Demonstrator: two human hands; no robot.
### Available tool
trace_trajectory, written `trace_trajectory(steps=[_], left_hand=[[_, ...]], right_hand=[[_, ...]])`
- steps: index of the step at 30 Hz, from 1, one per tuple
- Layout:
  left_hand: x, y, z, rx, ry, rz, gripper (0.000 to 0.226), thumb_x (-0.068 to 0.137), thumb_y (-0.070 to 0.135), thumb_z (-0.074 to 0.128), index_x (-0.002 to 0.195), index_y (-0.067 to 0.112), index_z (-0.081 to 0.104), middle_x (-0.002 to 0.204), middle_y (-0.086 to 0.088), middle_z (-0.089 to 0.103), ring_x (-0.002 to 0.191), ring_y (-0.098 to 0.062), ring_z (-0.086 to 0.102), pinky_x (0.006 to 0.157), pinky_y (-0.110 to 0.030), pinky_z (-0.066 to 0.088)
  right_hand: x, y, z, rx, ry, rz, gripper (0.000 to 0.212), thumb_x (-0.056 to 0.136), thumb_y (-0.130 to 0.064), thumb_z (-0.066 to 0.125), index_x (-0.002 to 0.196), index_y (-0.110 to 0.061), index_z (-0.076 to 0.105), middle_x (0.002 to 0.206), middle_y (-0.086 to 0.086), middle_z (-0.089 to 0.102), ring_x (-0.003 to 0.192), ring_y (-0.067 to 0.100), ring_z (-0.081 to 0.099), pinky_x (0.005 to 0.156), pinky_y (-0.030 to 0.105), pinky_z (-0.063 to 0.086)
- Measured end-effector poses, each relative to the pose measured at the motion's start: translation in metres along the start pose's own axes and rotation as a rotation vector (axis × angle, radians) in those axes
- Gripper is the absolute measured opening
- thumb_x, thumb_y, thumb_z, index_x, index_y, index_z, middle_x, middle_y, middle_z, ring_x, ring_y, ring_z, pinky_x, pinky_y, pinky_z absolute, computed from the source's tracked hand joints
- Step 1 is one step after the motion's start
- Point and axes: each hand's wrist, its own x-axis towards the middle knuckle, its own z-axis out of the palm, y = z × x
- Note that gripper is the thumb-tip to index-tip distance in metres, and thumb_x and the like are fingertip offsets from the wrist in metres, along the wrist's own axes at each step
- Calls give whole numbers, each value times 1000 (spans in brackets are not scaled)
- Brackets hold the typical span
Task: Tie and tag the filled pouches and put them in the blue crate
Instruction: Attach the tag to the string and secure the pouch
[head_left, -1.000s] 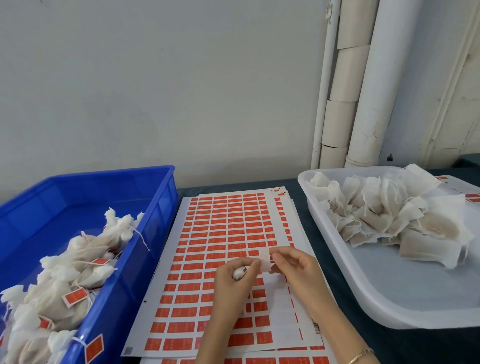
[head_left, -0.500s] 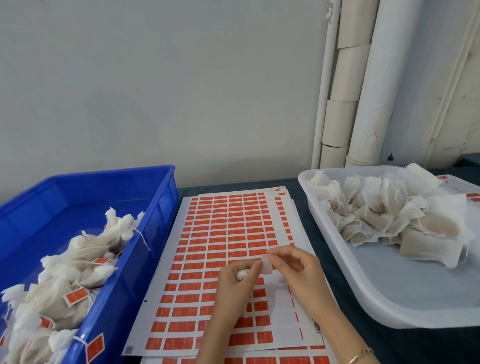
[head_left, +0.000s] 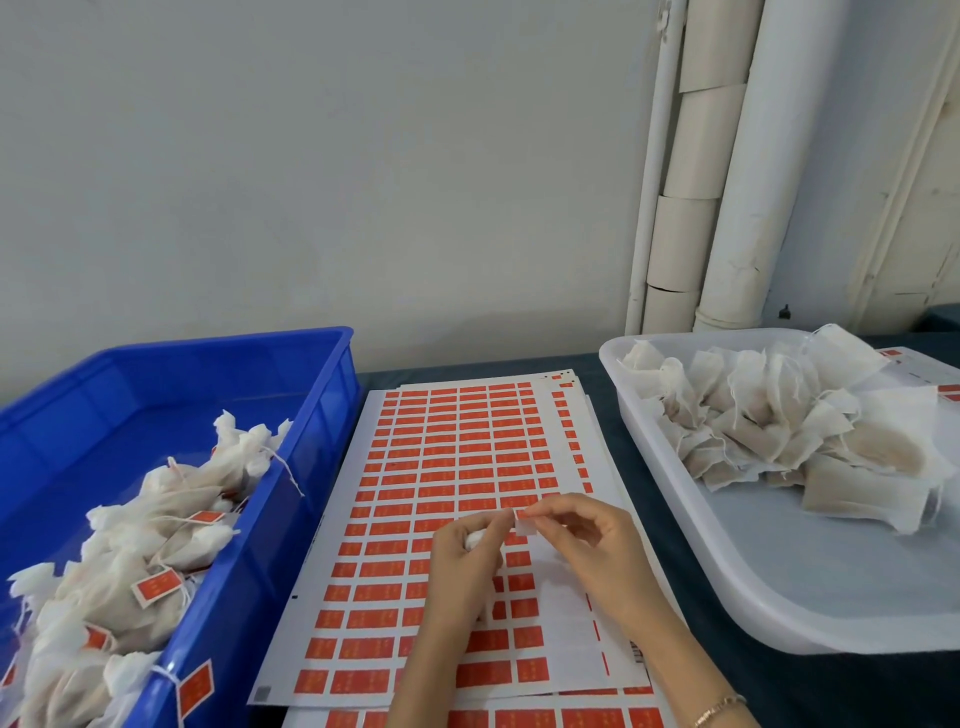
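Over the sheets of orange labels (head_left: 452, 447) lying in the middle of the counter (head_left: 615, 415), near its front edge, the left hand (head_left: 462, 566) is curled around a small white pouch (head_left: 474, 539), of which only a bit shows between the fingers. The right hand (head_left: 587, 540) pinches a small white tag (head_left: 523, 525) between thumb and forefinger, just beside the left fingertips. The blue crate (head_left: 332, 395) stands at the counter's left edge with tied pouches (head_left: 156, 519) heaped in its near half, and a white tray (head_left: 727, 571) at the right edge holds a pile of untied pouches (head_left: 779, 415).
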Motion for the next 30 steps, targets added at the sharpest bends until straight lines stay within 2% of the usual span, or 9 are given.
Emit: trace_trajectory(steps=[8,17,19,23,27,30], left_hand=[[1,-1,0,-30,11,-34,28,92,33,61,71,17,72,47,10,56,48,0,54,50,-6,43],[2,-2,-1,-34,13,-59,29,91,33,62,65,22,68,48,11,57,49,-1,56,49,-6,43],[1,-2,0,-22,14,-45,22,90,33,63,72,23,71,52,13,59,53,-1,58,50,-7,43],[1,-3,2,-3,22,-11,8,89,33,65,85,31,72,77,12,68,72,-8,63,61,-10,47],[1,-1,2,-4,33,18,10,89,30,66,82,36,69,73,17,67,70,-5,64,57,-9,48],[0,0,3,26,-12,71,16,89,26,66,79,39,68,73,26,68,79,6,63,58,-6,48]], right_hand=[[1,2,1,-20,-17,-32,12,84,-26,70,85,-38,71,96,-29,66,97,-3,61,77,8,48],[1,5,3,-89,-14,-9,14,84,-26,70,86,-40,70,96,-25,68,95,-4,60,74,4,46],[1,5,4,-99,-7,-4,15,84,-26,70,87,-41,70,97,-26,67,94,-5,61,73,2,45],[0,7,4,-82,4,19,19,86,-23,68,89,-42,69,95,-31,66,95,-10,59,71,1,44],[2,8,3,-41,22,44,18,88,-20,66,93,-37,67,96,-30,66,94,1,65,82,14,52],[2,5,2,34,43,56,16,87,-31,67,101,-38,64,100,-24,67,93,5,66,84,21,55]])
